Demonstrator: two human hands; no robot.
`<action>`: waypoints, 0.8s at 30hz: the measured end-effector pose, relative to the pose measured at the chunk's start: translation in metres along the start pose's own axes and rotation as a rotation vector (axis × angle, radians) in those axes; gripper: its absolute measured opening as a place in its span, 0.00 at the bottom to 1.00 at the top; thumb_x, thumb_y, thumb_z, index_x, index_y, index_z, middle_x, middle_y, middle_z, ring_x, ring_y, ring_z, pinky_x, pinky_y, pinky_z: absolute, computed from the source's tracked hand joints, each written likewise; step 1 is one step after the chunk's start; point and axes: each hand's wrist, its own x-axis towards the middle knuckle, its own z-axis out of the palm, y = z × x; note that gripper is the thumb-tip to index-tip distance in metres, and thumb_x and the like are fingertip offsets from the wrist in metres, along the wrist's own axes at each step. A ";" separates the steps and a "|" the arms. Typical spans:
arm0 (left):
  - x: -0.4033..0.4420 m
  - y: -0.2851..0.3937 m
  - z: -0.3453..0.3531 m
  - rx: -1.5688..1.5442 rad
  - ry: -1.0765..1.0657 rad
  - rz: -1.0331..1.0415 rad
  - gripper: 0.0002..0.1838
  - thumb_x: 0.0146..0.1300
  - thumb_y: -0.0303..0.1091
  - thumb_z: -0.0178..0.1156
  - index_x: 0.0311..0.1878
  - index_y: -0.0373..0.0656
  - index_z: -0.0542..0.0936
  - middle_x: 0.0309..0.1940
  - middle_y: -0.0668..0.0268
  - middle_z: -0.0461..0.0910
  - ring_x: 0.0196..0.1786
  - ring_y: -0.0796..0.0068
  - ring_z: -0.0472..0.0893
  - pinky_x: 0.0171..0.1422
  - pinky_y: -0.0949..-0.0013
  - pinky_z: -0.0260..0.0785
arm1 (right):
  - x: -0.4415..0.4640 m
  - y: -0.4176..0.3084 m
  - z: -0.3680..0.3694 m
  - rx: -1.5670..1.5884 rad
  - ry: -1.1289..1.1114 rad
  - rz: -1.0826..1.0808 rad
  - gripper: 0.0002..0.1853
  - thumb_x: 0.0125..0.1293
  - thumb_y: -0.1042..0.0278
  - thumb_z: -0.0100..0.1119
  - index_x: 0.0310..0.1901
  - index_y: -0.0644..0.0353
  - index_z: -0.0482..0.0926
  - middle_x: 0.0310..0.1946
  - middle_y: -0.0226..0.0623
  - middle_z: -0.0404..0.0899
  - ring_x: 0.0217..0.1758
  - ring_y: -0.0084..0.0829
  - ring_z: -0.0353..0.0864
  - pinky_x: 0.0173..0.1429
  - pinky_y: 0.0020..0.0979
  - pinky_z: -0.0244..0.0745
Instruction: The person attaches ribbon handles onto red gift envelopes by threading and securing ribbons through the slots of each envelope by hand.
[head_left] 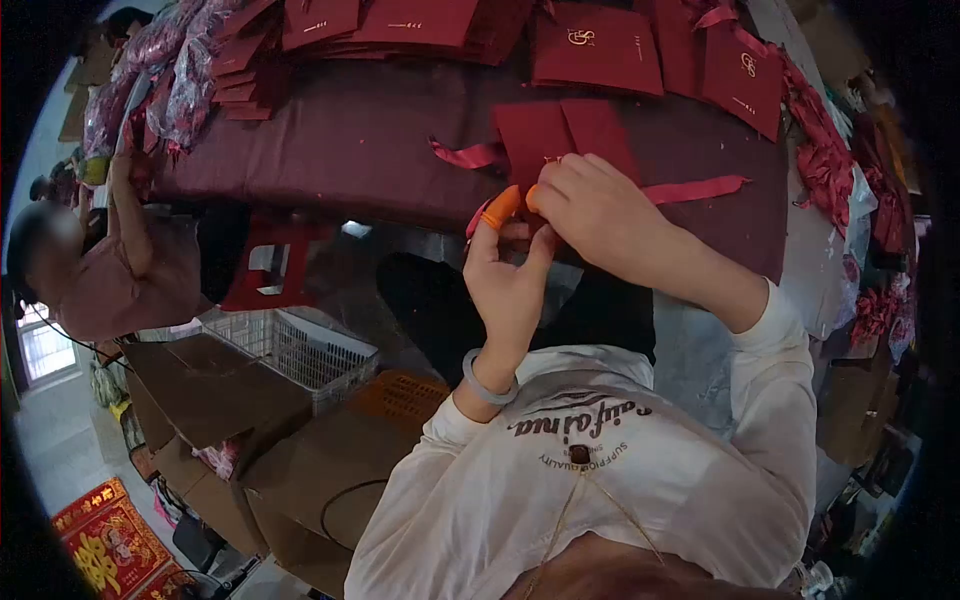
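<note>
A dark red folded card or envelope [530,135] with gold print lies at the table's near edge, its lower part covered by my hands. A red ribbon [470,155] sticks out at its left, and another ribbon end [695,190] stretches out at its right. My left hand [508,285] has an orange finger cot on the index finger; its fingers are bent, with a bit of red ribbon showing beside them. Over the card's lower edge, my right hand [600,215] is closed, fingers curled in a pinch, also with an orange finger cot. What it pinches is hidden.
More red cards [595,50] in piles line the table's [330,150] far side. Plastic-wrapped red bundles [185,70] lie at the far left, loose ribbons [825,150] at the right. Another person [135,260] sits at left. A white crate [300,350] and cardboard boxes [330,465] stand below.
</note>
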 end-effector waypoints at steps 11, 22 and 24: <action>0.005 0.014 0.002 -0.240 -0.058 -0.144 0.22 0.53 0.21 0.64 0.54 0.39 0.75 0.29 0.74 0.77 0.27 0.92 0.67 0.32 0.87 0.60 | -0.011 -0.003 0.012 0.839 0.500 0.378 0.13 0.57 0.70 0.60 0.42 0.60 0.71 0.31 0.35 0.79 0.37 0.35 0.80 0.40 0.33 0.74; -0.002 0.018 0.000 -0.377 -0.013 -0.186 0.18 0.56 0.20 0.61 0.52 0.37 0.76 0.33 0.73 0.76 0.34 0.90 0.70 0.40 0.85 0.62 | -0.018 -0.004 0.027 0.705 0.581 0.295 0.10 0.55 0.69 0.63 0.38 0.60 0.79 0.30 0.32 0.81 0.36 0.29 0.80 0.44 0.30 0.70; 0.000 0.014 -0.002 -0.480 0.022 -0.226 0.17 0.57 0.19 0.60 0.52 0.36 0.76 0.34 0.72 0.75 0.36 0.88 0.70 0.43 0.84 0.63 | -0.018 -0.005 0.031 1.104 0.603 0.350 0.13 0.58 0.70 0.62 0.45 0.61 0.78 0.32 0.32 0.82 0.40 0.25 0.80 0.48 0.27 0.72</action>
